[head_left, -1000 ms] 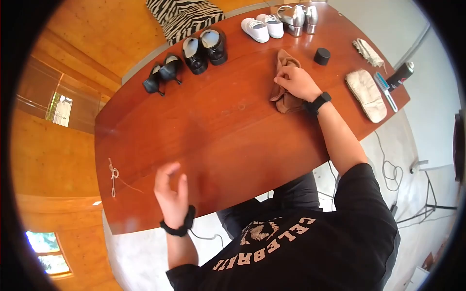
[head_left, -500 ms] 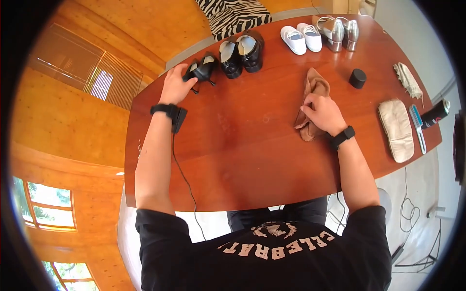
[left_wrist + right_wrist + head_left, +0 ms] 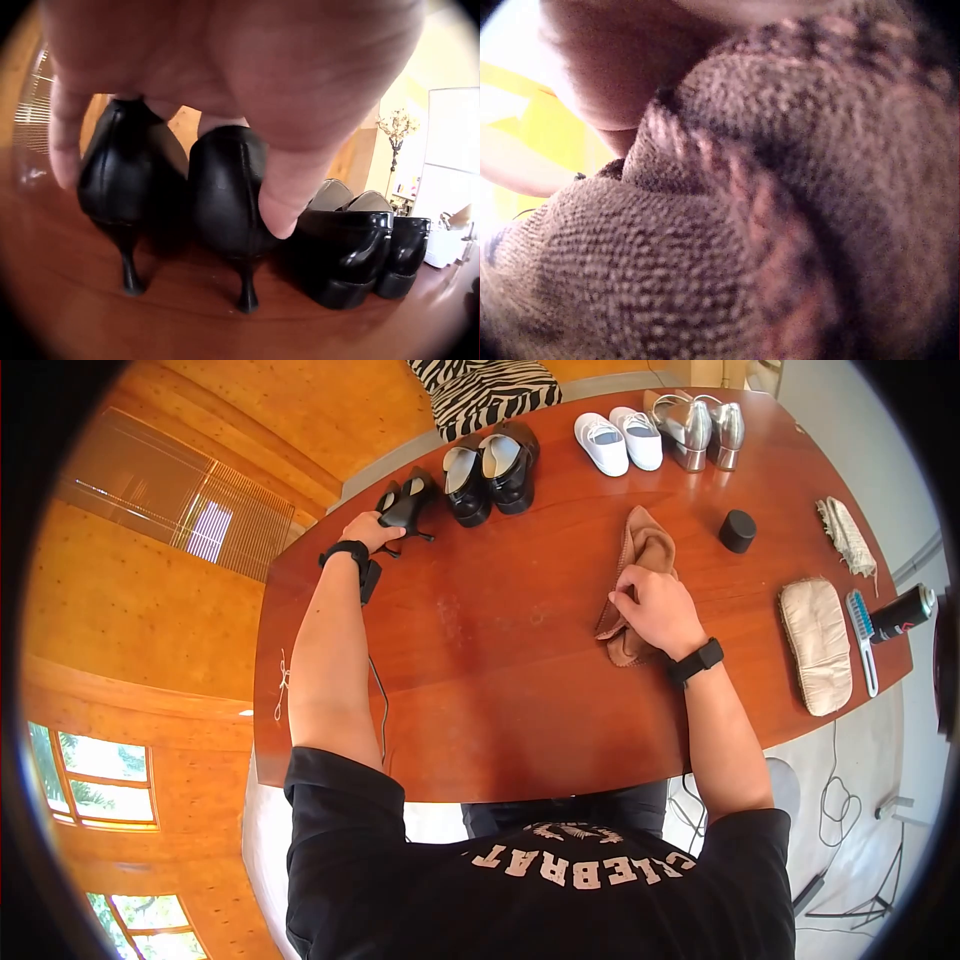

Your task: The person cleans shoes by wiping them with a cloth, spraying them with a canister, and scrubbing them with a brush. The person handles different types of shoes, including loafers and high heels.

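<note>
At the table's back left, my left hand (image 3: 368, 533) spans a pair of black heeled shoes (image 3: 405, 508). In the left wrist view the hand (image 3: 240, 60) comes over their backs, with the thumb against the right shoe (image 3: 221, 187) and a finger at the outer side of the left one. Both heels stand on or very near the table. My right hand (image 3: 658, 610), its fingers curled, grips a brown cloth (image 3: 648, 545) right of the middle. Folds of the cloth (image 3: 645, 255) fill the right wrist view, hiding most fingertips.
Beside the heeled shoes stand black loafers (image 3: 510, 475), then white shoes (image 3: 602, 445) and silver heels (image 3: 688, 432). A black round object (image 3: 737, 531), a beige pad (image 3: 816, 650), a brush (image 3: 862, 630) and a spray can (image 3: 900, 613) lie to the right.
My left hand has moved from the near left edge to the black heeled shoes and closed round them. My right hand stays on the cloth. The head view has shifted.
</note>
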Motion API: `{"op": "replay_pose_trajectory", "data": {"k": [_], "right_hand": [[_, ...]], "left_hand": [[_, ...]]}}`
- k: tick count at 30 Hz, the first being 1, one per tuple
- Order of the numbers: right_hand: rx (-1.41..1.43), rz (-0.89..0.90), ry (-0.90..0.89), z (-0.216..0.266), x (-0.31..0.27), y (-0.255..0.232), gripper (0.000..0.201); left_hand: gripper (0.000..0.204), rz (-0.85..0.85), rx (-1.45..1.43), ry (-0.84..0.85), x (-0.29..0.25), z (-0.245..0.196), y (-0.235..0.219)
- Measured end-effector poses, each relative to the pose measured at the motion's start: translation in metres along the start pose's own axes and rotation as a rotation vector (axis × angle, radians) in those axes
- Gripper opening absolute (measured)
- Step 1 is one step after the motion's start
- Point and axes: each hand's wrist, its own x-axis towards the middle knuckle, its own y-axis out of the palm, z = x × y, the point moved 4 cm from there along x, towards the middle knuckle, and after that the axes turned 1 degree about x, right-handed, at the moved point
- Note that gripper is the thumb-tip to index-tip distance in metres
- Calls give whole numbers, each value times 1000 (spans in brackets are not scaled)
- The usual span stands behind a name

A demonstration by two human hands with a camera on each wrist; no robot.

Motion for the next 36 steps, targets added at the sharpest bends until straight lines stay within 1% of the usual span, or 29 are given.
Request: {"op": "replay_pose_trajectory", "data": {"k": [2,5,7,10,12,14,15,16,19,22,25,28,29,30,32,33,35,36], "right_hand": [[-3,10,6,-1,0,0,17],[-1,17,10,1,0,-1,17],[-1,15,9,2,0,-3,17],[-4,9,-8,-2,1,1,18],[-13,8,-24,-4,2,3,18],[-21,-18,-51,-8,4,6,19],[-26,-19,-65,-8,3,8,20],[-32,-13,-69,-8,3,9,21],[-44,7,-75,-5,4,7,22],[-50,10,-81,-5,4,7,22],[-63,-3,-99,-5,3,9,22],[-23,-16,-122,-6,2,8,23],[1,-21,-129,-5,2,6,24],[-39,-20,-130,-4,1,3,25],[-118,-15,-131,10,-7,-3,28],[-81,-16,-179,20,-13,-6,31],[-6,-16,-273,55,-35,-15,36],[30,-1,-359,70,-48,-14,44]], "left_hand": [[55,52,-24,-29,-17,-8,-11],[51,-90,-18,37,-35,-6,-11],[50,-140,19,85,-56,-8,-9],[44,-187,9,121,-110,-21,-7],[44,-169,65,173,-150,-30,-3],[45,-284,100,260,-193,-33,12],[44,-209,85,205,-224,-51,8],[39,-296,85,282,-252,-62,11],[36,-293,52,336,-312,-92,20],[36,-306,-4,372,-351,-121,27],[35,-324,-90,398,-372,-144,37],[38,-366,-174,381,-375,-154,52],[44,-359,-183,399,-376,-153,52],[47,-379,-206,410,-376,-152,51],[52,-415,-251,429,-377,-147,49],[55,-403,-261,435,-376,-144,51],[59,-376,-279,446,-374,-137,56],[59,-394,-285,447,-374,-136,55]]}}
